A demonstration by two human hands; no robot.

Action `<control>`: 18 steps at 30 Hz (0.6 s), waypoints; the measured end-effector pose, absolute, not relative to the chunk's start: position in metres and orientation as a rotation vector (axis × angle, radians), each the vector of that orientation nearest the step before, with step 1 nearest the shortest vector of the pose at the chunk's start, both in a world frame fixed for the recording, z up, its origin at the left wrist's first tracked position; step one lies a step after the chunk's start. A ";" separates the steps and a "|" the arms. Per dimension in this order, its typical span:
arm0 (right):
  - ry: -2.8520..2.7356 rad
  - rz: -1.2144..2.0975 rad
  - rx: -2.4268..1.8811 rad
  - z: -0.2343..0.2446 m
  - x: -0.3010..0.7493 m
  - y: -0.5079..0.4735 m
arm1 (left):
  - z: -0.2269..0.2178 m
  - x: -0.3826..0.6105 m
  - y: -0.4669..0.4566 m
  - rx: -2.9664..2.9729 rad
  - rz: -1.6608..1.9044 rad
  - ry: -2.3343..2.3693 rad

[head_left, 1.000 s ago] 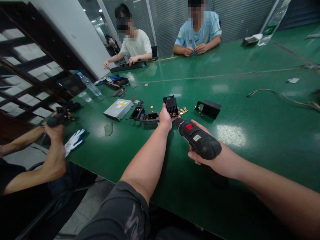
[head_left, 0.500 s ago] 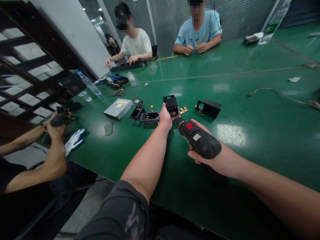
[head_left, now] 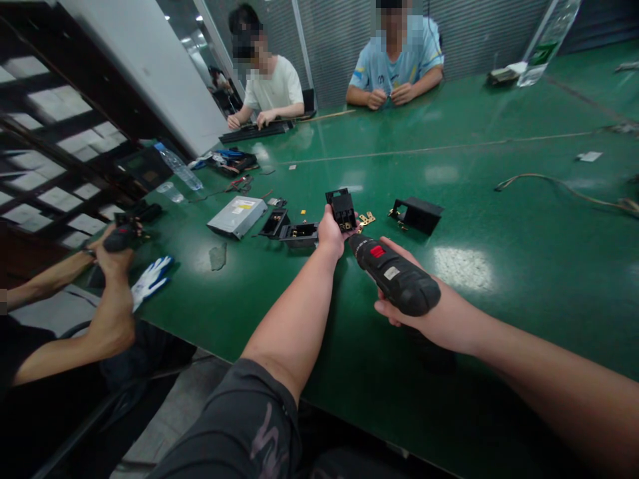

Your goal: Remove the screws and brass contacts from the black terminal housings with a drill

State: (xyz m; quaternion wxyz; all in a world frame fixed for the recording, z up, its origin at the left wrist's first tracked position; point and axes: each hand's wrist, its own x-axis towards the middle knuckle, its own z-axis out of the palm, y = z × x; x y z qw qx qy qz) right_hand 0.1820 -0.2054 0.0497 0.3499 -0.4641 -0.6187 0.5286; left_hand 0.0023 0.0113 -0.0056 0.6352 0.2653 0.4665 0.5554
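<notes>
My left hand (head_left: pixel 330 229) is closed around a black plastic housing (head_left: pixel 342 209) with brass-coloured contacts, held up above the green table (head_left: pixel 279 293). My right hand (head_left: pixel 399 309) grips a black cordless drill (head_left: pixel 397 276) with a red switch on top. The drill's front end points at the lower part of the housing; whether its tip touches is too small to tell. Beside the housing lie brass-coloured metal pieces (head_left: pixel 368 218). Two open black housings (head_left: pixel 299 234) sit to the left of my left hand, and another black housing (head_left: pixel 417 215) lies to the right.
A grey disc drive (head_left: pixel 237 216) lies left of the housings. At the left, a co-worker's hands hold another drill (head_left: pixel 120 238), near a white-and-blue glove (head_left: pixel 150 281). Two people sit across the table. A cable (head_left: pixel 559 179) and a plastic bottle (head_left: pixel 548 46) are on the right.
My hands, the drill and the housing stay almost in the same place. Across the table, the left person's one hand has moved in toward the black object.
</notes>
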 end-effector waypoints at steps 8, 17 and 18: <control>-1.597 1.368 -1.214 0.048 0.182 -0.205 | -0.007 0.001 0.013 0.609 1.278 1.058; -1.611 1.361 -1.198 0.044 0.183 -0.205 | -0.007 0.002 0.013 0.574 1.270 1.069; -1.612 1.364 -1.196 0.043 0.184 -0.205 | -0.008 0.002 0.013 0.582 1.271 1.068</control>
